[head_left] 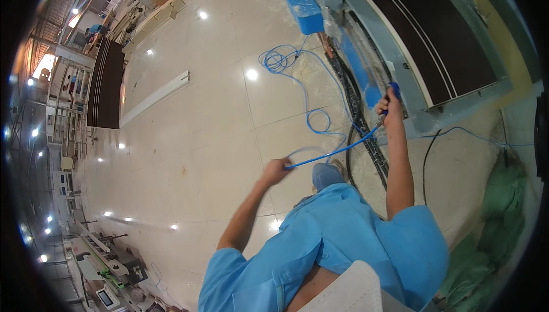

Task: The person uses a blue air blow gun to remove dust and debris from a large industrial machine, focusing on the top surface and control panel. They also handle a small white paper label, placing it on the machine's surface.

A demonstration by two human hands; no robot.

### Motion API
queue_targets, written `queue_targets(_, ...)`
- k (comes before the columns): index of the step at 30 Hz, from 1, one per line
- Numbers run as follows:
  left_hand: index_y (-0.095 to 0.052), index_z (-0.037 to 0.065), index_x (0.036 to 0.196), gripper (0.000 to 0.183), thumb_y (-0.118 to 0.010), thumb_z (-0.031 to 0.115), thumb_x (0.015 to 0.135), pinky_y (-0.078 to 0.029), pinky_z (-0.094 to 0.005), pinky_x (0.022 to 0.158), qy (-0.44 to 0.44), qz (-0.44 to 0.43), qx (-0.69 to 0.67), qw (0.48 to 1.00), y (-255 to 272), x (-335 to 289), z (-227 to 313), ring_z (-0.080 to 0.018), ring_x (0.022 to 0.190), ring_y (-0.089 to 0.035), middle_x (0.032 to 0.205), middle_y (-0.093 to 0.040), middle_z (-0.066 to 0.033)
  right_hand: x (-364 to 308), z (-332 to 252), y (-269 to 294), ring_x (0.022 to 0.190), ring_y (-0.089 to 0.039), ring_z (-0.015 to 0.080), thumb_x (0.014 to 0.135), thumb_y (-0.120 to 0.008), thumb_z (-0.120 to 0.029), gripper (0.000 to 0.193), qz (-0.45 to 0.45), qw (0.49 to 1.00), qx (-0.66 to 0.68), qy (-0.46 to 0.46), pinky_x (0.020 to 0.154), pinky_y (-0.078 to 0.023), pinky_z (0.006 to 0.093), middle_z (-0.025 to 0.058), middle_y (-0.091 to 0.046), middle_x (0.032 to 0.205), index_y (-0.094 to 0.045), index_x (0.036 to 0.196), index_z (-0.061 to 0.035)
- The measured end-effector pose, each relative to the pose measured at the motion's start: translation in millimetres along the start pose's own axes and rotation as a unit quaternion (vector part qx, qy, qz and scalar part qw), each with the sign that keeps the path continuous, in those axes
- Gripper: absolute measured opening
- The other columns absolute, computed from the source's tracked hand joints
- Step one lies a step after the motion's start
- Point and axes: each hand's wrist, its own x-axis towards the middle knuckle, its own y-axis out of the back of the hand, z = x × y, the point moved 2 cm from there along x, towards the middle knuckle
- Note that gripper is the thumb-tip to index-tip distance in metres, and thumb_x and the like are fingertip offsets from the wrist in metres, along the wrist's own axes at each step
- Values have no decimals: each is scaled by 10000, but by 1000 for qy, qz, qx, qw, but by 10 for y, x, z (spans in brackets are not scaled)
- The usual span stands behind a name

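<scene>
The person's left hand [275,171] is closed in a loose fist around a thin blue flexible air hose [331,153], the bare left forearm reaching forward from a short light-blue sleeve, elbow bent. The right hand [390,108] sits farther along that hose, at its far end, fingers wrapped tight around a blue-handled nozzle tool [394,90]. The right arm is extended nearly straight, wrist level.
</scene>
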Motion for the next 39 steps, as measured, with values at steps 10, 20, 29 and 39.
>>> queue_targets(10,-700,71,922,186,-733,249,882,-474,-352,559,177,239,-92,950,1591,-526,-2202,-198,583,-637,654,-658,-92,397,1615,-2077,464,-439,127,1009,-591,-372,358,139,983,118,-23,485,-407,344,-6,-460,583,-410,821,-126)
queue_targets(20,-721,64,935,220,-701,278,888,-498,-374,652,118,112,-85,983,2091,919,-2574,-272,691,-668,767,-692,-141,518,1029,-2855,489,-433,130,989,-607,-457,410,150,947,114,260,493,-404,340,-6,-453,600,-448,832,-114)
queue_targets(29,-680,94,914,230,-722,319,889,-507,-404,610,-114,75,24,990,3846,2891,-3428,-322,674,-676,736,-697,-118,-144,1504,-4103,477,-487,161,990,-612,-431,370,300,829,148,448,461,-441,358,25,-486,606,-492,885,-96)
queue_targets(39,-665,-11,877,381,-649,358,971,-420,-295,587,-123,218,-247,936,5467,4699,-3821,-116,647,-528,695,-602,-31,-761,179,-5061,474,-480,85,1006,-594,-338,297,452,675,-192,551,417,-455,267,0,-488,610,-504,931,-65)
